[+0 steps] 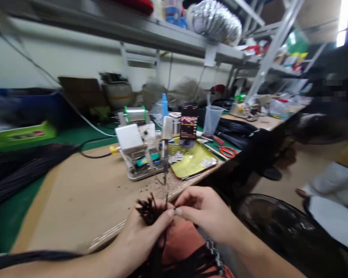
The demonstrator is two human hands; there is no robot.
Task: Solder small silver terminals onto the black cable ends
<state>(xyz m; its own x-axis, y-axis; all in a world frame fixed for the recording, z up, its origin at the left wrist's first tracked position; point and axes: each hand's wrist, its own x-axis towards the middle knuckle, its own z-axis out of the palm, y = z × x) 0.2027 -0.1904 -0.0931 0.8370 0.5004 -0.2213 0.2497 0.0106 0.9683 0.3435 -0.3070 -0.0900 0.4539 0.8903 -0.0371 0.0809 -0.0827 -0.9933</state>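
My left hand (145, 227) is wrapped round a bundle of black cables (147, 211) at the table's front edge, their cut ends sticking up. Thumb and fingers of my right hand (195, 206) are pinched together against my left thumb tip, on something too small to make out. More black cables (188, 266) hang down over my lap. Just beyond the hands stands a soldering device (146, 154) with a white block and a metal base. To its right lies a yellow tray (188, 160) with small pale parts.
A phone (189, 121) stands behind the tray, near a plastic cup (212, 120). Red-handled scissors (228, 152) lie at the right. Black cable bundles (20, 166) cover the left side. A fan (278, 220) and a seated person's leg are at the right.
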